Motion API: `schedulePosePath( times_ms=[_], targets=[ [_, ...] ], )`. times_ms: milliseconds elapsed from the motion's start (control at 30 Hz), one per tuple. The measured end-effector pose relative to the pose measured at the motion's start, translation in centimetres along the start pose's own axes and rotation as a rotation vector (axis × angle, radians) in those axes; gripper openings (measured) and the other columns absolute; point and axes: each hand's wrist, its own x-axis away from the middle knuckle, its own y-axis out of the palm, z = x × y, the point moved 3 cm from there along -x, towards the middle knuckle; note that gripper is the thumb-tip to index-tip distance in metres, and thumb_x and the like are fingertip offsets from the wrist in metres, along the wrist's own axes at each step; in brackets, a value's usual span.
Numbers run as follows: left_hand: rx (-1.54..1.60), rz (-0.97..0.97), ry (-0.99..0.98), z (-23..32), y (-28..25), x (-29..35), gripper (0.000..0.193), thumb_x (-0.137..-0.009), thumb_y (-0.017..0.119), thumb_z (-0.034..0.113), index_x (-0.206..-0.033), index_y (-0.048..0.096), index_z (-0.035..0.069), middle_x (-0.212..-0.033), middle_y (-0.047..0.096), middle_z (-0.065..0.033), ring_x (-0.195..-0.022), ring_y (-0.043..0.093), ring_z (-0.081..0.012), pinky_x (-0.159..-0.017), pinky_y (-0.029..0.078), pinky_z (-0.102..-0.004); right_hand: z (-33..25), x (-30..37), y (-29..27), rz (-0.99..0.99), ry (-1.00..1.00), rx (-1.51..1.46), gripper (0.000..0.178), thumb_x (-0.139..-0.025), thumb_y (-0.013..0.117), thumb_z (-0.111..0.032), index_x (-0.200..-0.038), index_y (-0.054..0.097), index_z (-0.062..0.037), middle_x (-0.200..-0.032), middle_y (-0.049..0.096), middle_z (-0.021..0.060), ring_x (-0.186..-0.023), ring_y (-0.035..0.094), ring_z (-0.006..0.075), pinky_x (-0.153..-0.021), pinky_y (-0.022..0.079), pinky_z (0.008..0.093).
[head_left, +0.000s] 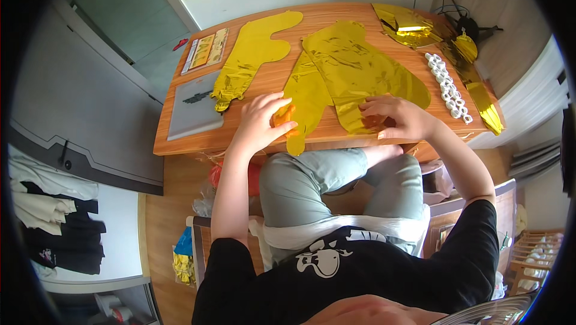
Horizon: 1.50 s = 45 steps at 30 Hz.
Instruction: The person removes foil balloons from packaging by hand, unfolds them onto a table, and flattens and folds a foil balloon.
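Two flat gold foil balloons overlap at the middle of the wooden table's near side. My left hand (pixel 259 120) is at the left edge of the narrower gold foil balloon (pixel 307 88), its fingers curved and its thumb apart. An orange tint, perhaps a reflection, shows on the foil between them. My right hand (pixel 401 118) rests over the lower part of the larger gold foil balloon (pixel 366 64), fingers spread and nothing held. Whether either hand presses on the foil, I cannot tell. Farther left lies another flat gold foil balloon (pixel 255 46), with rounded lobes.
On the wooden table (pixel 207 131), a grey plastic pouch (pixel 195 106) and a printed card (pixel 205 51) lie left. More crumpled gold foil (pixel 408 25) lies back right, near a white chain-like strip (pixel 447 88) and a black device with antennas (pixel 469 25).
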Motion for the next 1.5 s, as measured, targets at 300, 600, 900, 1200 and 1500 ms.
schedulePosePath(
  times_ms=[300, 600, 900, 1200, 1500],
  targets=[
    [-0.086, -0.135, -0.020, -2.4, 0.2, -2.0, 0.056, -0.084, 0.082, 0.038, -0.132, 0.068, 0.014, -0.143, 0.061, -0.0118, -0.138, 0.052, -0.0300, -0.115, 0.039, -0.0447, 0.1, -0.2, 1.3, 0.120, 0.101, 0.039, 0.034, -0.098, 0.065, -0.031, -0.123, 0.071, -0.0092, -0.135, 0.063, 0.0140, -0.131, 0.054, 0.0328, -0.110, 0.035, 0.0501],
    [0.018, -0.047, 0.005, -2.7, -0.2, -2.0, 0.061, -0.078, 0.087, 0.025, -0.133, 0.066, 0.008, -0.138, 0.065, -0.0118, -0.131, 0.059, -0.0301, -0.109, 0.046, -0.0415, 0.6, -1.1, 2.2, 0.266, 0.112, 0.229, 0.026, -0.093, 0.071, -0.020, -0.117, 0.075, -0.0134, -0.131, 0.065, 0.0088, -0.126, 0.056, 0.0272, -0.109, 0.034, 0.0451],
    [0.238, 0.015, -0.032, -3.3, -0.2, -2.1, 0.058, -0.076, 0.089, 0.022, -0.126, 0.067, 0.003, -0.124, 0.071, -0.0153, -0.115, 0.067, -0.0318, -0.100, 0.051, -0.0392, 0.6, -1.4, 2.0, 0.257, 0.103, 0.268, 0.025, -0.093, 0.070, -0.021, -0.116, 0.075, -0.0145, -0.130, 0.066, 0.0060, -0.128, 0.054, 0.0273, -0.109, 0.033, 0.0458],
    [0.320, 0.100, -0.056, -5.2, 0.5, -1.6, 0.041, -0.088, 0.077, 0.011, -0.127, 0.067, 0.002, -0.126, 0.069, -0.0140, -0.121, 0.064, -0.0276, -0.105, 0.047, -0.0373, 0.3, 3.9, 0.5, 0.414, 0.045, 0.274, 0.032, -0.090, 0.071, -0.019, -0.122, 0.072, -0.0136, -0.133, 0.064, 0.0081, -0.131, 0.052, 0.0284, -0.111, 0.033, 0.0487],
    [0.014, 0.081, 0.203, 7.2, 0.5, -4.8, 0.021, -0.089, 0.070, 0.007, -0.109, 0.072, 0.006, -0.115, 0.071, -0.0102, -0.112, 0.064, -0.0285, -0.103, 0.044, -0.0394, 6.5, 32.1, -7.7, 0.884, 0.723, 0.499, 0.035, -0.084, 0.077, -0.006, -0.119, 0.072, -0.0064, -0.136, 0.062, 0.0147, -0.128, 0.056, 0.0351, -0.109, 0.047, 0.0433]
  ],
)
